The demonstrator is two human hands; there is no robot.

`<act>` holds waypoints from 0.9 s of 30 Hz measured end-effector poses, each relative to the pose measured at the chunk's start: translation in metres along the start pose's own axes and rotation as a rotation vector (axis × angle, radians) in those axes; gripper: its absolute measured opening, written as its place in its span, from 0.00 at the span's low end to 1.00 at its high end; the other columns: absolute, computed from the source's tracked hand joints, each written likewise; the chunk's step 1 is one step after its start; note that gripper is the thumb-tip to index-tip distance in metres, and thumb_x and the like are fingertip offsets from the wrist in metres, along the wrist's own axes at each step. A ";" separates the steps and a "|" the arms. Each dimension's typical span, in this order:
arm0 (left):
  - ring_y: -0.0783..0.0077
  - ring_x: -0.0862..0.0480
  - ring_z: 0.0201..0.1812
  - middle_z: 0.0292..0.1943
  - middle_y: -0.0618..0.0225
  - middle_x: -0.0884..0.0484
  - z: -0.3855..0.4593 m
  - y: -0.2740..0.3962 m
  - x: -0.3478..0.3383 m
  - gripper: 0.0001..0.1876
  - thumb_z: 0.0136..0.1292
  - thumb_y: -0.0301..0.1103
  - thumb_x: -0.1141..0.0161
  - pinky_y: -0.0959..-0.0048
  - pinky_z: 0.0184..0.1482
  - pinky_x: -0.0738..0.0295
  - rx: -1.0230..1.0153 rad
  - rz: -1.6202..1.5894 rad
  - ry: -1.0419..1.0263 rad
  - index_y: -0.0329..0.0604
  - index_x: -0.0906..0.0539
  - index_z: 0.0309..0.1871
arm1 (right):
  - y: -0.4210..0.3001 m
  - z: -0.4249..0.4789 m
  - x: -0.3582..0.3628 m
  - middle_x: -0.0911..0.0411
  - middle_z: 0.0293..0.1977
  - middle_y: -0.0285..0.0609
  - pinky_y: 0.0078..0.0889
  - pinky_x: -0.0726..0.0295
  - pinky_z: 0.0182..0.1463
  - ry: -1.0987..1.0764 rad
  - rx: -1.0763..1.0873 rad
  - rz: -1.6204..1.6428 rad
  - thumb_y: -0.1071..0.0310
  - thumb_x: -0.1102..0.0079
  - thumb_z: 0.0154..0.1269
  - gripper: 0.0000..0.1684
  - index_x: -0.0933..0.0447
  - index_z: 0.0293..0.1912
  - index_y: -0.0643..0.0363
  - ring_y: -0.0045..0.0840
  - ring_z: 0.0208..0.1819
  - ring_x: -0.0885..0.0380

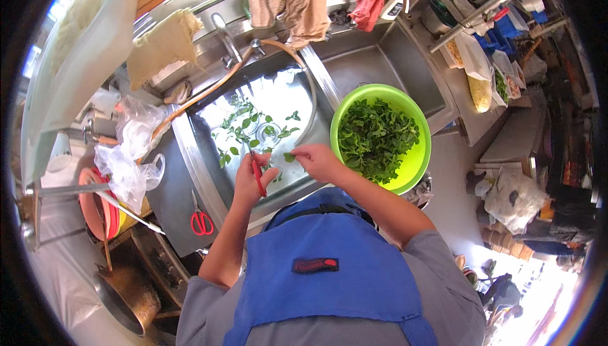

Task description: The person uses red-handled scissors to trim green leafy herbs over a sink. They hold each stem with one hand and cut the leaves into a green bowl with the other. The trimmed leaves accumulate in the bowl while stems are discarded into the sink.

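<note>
Red-handled scissors (258, 175) are in my left hand (248, 177), above the near part of the water-filled left sink basin (294, 175). My right hand (316, 159) pinches a small green leaf sprig (289, 157) between thumb and fingers, a little to the right of the scissors. Cut green leaves (247, 120) float on the water beyond both hands. Beside my right forearm stands a lime-green plastic bowl (418, 156), with a heap of leafy greens (377, 137) in it.
A second pair of red-handled scissors (201, 222) lies on the counter at left. The faucet (225, 37) carries an orange hose (209, 88) that runs along the left basin. Cloths (306, 6) hang above the right basin (365, 68). Plastic bags (133, 156) hang at left.
</note>
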State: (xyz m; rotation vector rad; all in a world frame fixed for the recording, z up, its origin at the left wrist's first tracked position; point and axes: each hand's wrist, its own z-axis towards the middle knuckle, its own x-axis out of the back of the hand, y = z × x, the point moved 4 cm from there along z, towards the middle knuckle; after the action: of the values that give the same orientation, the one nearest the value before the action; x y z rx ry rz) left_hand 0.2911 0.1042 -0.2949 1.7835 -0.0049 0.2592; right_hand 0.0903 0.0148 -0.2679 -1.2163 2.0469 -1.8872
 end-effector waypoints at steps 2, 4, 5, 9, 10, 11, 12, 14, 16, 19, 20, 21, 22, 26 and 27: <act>0.72 0.19 0.50 0.51 0.60 0.16 0.002 0.010 -0.009 0.27 0.56 0.35 0.22 0.68 0.56 0.23 -0.001 -0.095 -0.008 0.37 0.23 0.55 | 0.003 0.001 -0.008 0.14 0.40 0.51 0.42 0.18 0.46 -0.017 0.092 -0.136 0.64 0.41 0.69 0.14 0.14 0.49 0.56 0.44 0.41 0.15; 0.72 0.18 0.47 0.48 0.60 0.16 0.003 0.013 -0.016 0.26 0.56 0.33 0.22 0.69 0.52 0.22 -0.011 -0.187 -0.023 0.37 0.25 0.52 | 0.001 0.000 -0.016 0.14 0.41 0.51 0.45 0.19 0.48 -0.064 0.162 -0.195 0.63 0.41 0.68 0.13 0.13 0.47 0.55 0.44 0.44 0.16; 0.72 0.18 0.46 0.46 0.61 0.16 0.002 0.013 -0.019 0.25 0.56 0.32 0.22 0.70 0.51 0.22 0.037 -0.170 -0.055 0.37 0.25 0.50 | 0.003 -0.003 -0.020 0.14 0.41 0.51 0.44 0.19 0.47 -0.102 0.130 -0.140 0.64 0.41 0.67 0.13 0.14 0.46 0.56 0.44 0.44 0.16; 0.74 0.17 0.40 0.41 0.64 0.16 0.006 0.017 -0.030 0.22 0.56 0.29 0.23 0.73 0.45 0.21 0.113 -0.199 -0.164 0.39 0.28 0.45 | -0.002 -0.009 -0.020 0.16 0.33 0.47 0.37 0.20 0.40 -0.154 0.051 0.048 0.67 0.38 0.68 0.08 0.20 0.42 0.61 0.34 0.35 0.18; 0.75 0.17 0.39 0.40 0.65 0.17 0.007 0.017 -0.033 0.21 0.57 0.29 0.23 0.74 0.43 0.21 0.106 -0.229 -0.189 0.40 0.28 0.44 | -0.001 -0.010 -0.018 0.17 0.30 0.45 0.33 0.21 0.37 -0.142 0.040 0.089 0.68 0.38 0.68 0.07 0.22 0.41 0.62 0.29 0.31 0.19; 0.75 0.17 0.40 0.41 0.65 0.17 0.007 0.016 -0.033 0.21 0.57 0.28 0.24 0.74 0.42 0.21 0.119 -0.185 -0.224 0.40 0.28 0.43 | 0.001 -0.011 -0.019 0.19 0.29 0.42 0.31 0.22 0.36 -0.176 0.010 0.186 0.68 0.37 0.68 0.07 0.23 0.41 0.62 0.26 0.30 0.20; 0.75 0.17 0.40 0.41 0.64 0.17 0.008 0.017 -0.031 0.20 0.57 0.27 0.24 0.74 0.42 0.21 0.128 -0.144 -0.260 0.41 0.28 0.43 | 0.005 -0.012 -0.019 0.20 0.28 0.40 0.29 0.23 0.34 -0.206 -0.019 0.280 0.68 0.37 0.69 0.08 0.24 0.41 0.61 0.23 0.30 0.21; 0.76 0.17 0.41 0.40 0.65 0.18 0.009 0.006 -0.036 0.19 0.58 0.24 0.26 0.75 0.40 0.22 0.099 -0.283 -0.309 0.41 0.29 0.43 | 0.012 -0.014 -0.019 0.22 0.27 0.36 0.25 0.24 0.32 -0.256 -0.087 0.421 0.68 0.36 0.69 0.08 0.26 0.41 0.60 0.19 0.29 0.23; 0.75 0.17 0.40 0.38 0.67 0.19 0.007 0.038 -0.041 0.18 0.59 0.23 0.27 0.75 0.40 0.21 0.148 -0.193 -0.357 0.40 0.29 0.43 | 0.018 -0.017 -0.018 0.22 0.27 0.34 0.23 0.25 0.31 -0.292 -0.168 0.518 0.67 0.36 0.69 0.08 0.25 0.42 0.59 0.17 0.28 0.24; 0.74 0.17 0.37 0.38 0.65 0.18 0.006 0.050 -0.042 0.17 0.61 0.24 0.28 0.74 0.38 0.22 0.121 -0.070 -0.388 0.39 0.30 0.43 | 0.010 -0.021 -0.008 0.21 0.28 0.34 0.23 0.24 0.30 -0.308 -0.251 0.618 0.66 0.35 0.68 0.10 0.25 0.42 0.59 0.16 0.28 0.24; 0.74 0.16 0.37 0.40 0.64 0.17 0.006 0.039 -0.043 0.17 0.61 0.25 0.28 0.73 0.37 0.22 0.088 -0.008 -0.378 0.39 0.30 0.42 | 0.008 -0.021 -0.007 0.21 0.28 0.34 0.23 0.24 0.30 -0.300 -0.214 0.602 0.65 0.35 0.68 0.10 0.25 0.41 0.59 0.16 0.27 0.24; 0.74 0.16 0.36 0.41 0.63 0.16 0.007 0.035 -0.044 0.17 0.61 0.26 0.28 0.73 0.36 0.22 0.054 0.055 -0.370 0.39 0.30 0.42 | 0.005 -0.021 -0.008 0.21 0.28 0.34 0.23 0.24 0.30 -0.290 -0.177 0.587 0.65 0.35 0.68 0.10 0.25 0.41 0.59 0.16 0.27 0.24; 0.74 0.16 0.35 0.40 0.62 0.15 0.008 0.033 -0.045 0.17 0.61 0.27 0.28 0.72 0.36 0.22 0.009 0.107 -0.353 0.39 0.29 0.42 | 0.003 -0.021 -0.007 0.21 0.28 0.34 0.23 0.24 0.30 -0.280 -0.139 0.572 0.64 0.34 0.68 0.10 0.24 0.40 0.59 0.16 0.27 0.24; 0.73 0.16 0.32 0.35 0.63 0.15 0.011 0.036 -0.049 0.16 0.60 0.30 0.28 0.71 0.37 0.21 -0.057 0.252 -0.260 0.39 0.27 0.41 | 0.000 -0.021 0.002 0.20 0.29 0.35 0.21 0.24 0.30 -0.285 -0.116 0.433 0.62 0.34 0.69 0.11 0.22 0.39 0.60 0.16 0.27 0.23; 0.72 0.16 0.32 0.33 0.64 0.15 0.011 0.035 -0.048 0.15 0.60 0.30 0.28 0.70 0.37 0.21 -0.040 0.269 -0.224 0.39 0.26 0.41 | -0.011 -0.023 0.011 0.19 0.29 0.36 0.21 0.24 0.30 -0.307 -0.129 0.392 0.61 0.35 0.69 0.11 0.21 0.40 0.60 0.16 0.27 0.23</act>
State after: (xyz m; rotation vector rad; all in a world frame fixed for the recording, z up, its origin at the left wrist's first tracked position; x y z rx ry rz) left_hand 0.2416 0.0796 -0.2721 1.7621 -0.4090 0.2485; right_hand 0.0751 0.0271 -0.2485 -0.9648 2.0724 -1.3256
